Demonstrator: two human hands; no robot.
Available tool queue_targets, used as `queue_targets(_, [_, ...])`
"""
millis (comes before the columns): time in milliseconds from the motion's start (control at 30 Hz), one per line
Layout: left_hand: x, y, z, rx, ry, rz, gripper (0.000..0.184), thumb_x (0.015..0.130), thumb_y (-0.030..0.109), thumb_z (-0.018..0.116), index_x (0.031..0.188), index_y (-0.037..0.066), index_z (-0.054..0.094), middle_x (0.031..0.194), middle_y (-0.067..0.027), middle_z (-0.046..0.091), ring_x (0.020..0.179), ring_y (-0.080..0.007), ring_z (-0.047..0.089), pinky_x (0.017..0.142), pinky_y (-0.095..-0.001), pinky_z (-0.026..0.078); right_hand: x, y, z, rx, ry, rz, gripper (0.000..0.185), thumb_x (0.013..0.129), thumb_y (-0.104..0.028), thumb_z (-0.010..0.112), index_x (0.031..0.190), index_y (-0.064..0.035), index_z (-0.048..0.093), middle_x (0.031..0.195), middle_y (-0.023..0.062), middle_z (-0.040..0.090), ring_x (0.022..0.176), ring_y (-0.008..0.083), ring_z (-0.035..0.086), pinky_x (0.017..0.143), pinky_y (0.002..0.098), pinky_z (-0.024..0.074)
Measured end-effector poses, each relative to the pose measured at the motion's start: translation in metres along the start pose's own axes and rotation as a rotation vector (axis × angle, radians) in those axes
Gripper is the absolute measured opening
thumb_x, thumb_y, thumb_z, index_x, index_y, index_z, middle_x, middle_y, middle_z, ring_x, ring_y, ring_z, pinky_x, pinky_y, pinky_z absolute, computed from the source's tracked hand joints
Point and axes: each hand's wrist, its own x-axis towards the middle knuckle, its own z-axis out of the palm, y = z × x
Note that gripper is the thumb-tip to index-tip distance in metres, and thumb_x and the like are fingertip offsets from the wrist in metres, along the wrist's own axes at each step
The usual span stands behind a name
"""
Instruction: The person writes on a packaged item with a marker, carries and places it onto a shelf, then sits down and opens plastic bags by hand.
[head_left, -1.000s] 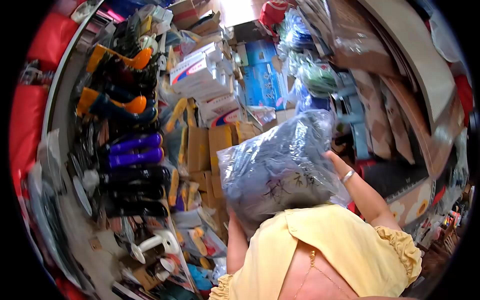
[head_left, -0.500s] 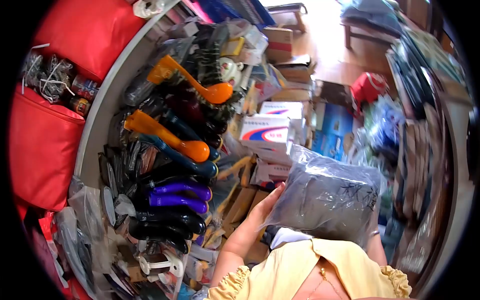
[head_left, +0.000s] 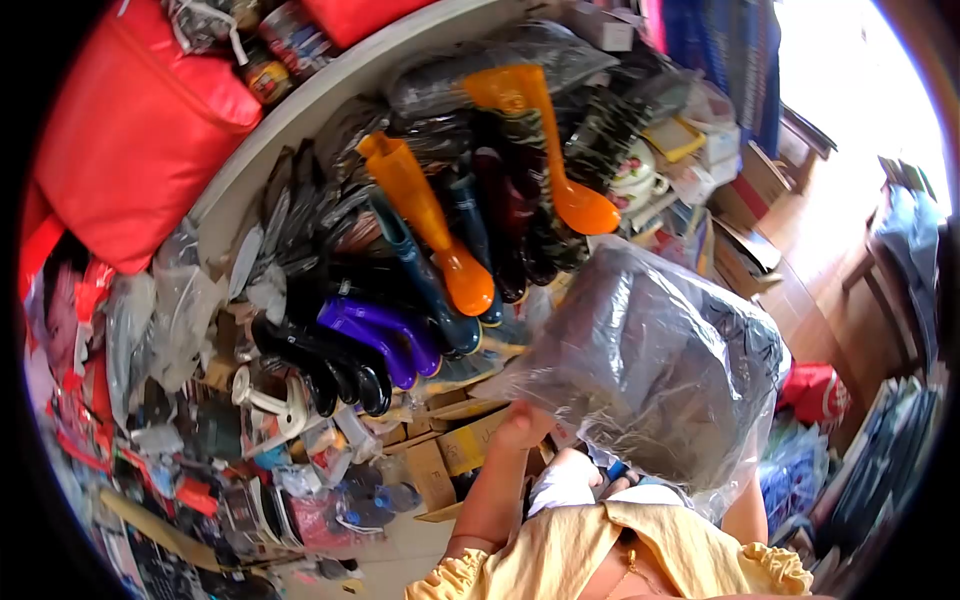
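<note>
Left hand (head_left: 524, 426) holding plastic-wrapped bundle (head_left: 660, 360), right hand's grip unclear (hidden behind it), rubber boots (head_left: 468, 280) nearby

The only view comes from the person's head, facing forward and steeply down over the yellow top (head_left: 550, 560), very near at the bottom edge. Its wide lens bows straight edges and darkens the corners. The wrapped bundle (head_left: 660, 360) sits near, right of centre; the rubber boots (head_left: 440, 240) lie beyond to the left, the wooden floor (head_left: 815, 262) far right.
</note>
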Motion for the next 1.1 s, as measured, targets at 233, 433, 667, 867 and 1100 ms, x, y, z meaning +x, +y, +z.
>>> queue_targets(233, [0.042, 0.136, -0.026, 0.104, 0.312, 0.339, 0.062, 0.077, 0.034, 0.069, 0.126, 0.004, 0.046, 0.123, -0.0099, 0.053, 0.114, -0.0265, 0.051, 0.095, -0.0439, 0.044, 0.096, -0.026, 0.145, -0.105, -0.278, -0.062, 0.032, 0.068, -0.009, 0.061, 0.100, -0.0039, 0.064, 0.099, 0.0121, 0.063, 0.096, 0.0297, 0.058, 0.087, 0.0403, 0.0427])
queue_targets(433, [0.107, 0.267, -0.058, 0.026, 0.499, 0.466, 0.045, 0.085, 0.038, 0.056, 0.117, 0.006, 0.054, 0.113, -0.0093, 0.059, 0.104, -0.0262, 0.057, 0.089, -0.0412, 0.049, 0.149, -0.016, 0.274, -0.116, -0.437, -0.141, 0.034, 0.064, -0.005, 0.063, 0.099, -0.0039, 0.064, 0.097, 0.0126, 0.064, 0.096, 0.0308, 0.058, 0.087, 0.0412, 0.0424])
queue_targets(667, [0.189, 0.355, -0.114, 0.054, 0.466, 0.545, 0.044, 0.091, 0.035, 0.048, 0.122, 0.005, 0.051, 0.117, -0.0102, 0.057, 0.106, -0.0264, 0.055, 0.089, -0.0387, 0.046, 0.200, -0.001, 0.403, -0.148, -0.640, -0.385, 0.025, 0.073, 0.001, 0.062, 0.097, -0.0022, 0.063, 0.094, 0.0076, 0.064, 0.089, 0.0214, 0.060, 0.080, 0.0336, 0.0455])
queue_targets(867, [0.260, 0.440, -0.179, 0.088, 0.575, 0.554, 0.046, 0.090, 0.035, 0.050, 0.124, 0.003, 0.050, 0.119, -0.0103, 0.056, 0.107, -0.0256, 0.054, 0.091, -0.0368, 0.044, 0.251, 0.043, 0.516, -0.261, -0.635, -0.566, 0.004, 0.082, 0.001, 0.059, 0.085, -0.0013, 0.059, 0.080, 0.0045, 0.060, 0.074, 0.0122, 0.057, 0.065, 0.0280, 0.0459])
queue_targets(1100, [0.260, 0.451, -0.239, 0.807, 0.971, 0.467, 0.047, 0.089, 0.035, 0.053, 0.123, 0.002, 0.050, 0.118, -0.0095, 0.055, 0.106, -0.0236, 0.053, 0.092, -0.0341, 0.042, 0.302, 0.084, 0.705, 0.383, -0.470, -0.257, 0.013, 0.083, 0.002, 0.057, 0.095, -0.0002, 0.055, 0.096, 0.0075, 0.059, 0.090, 0.0147, 0.056, 0.075, 0.0292, 0.0465])
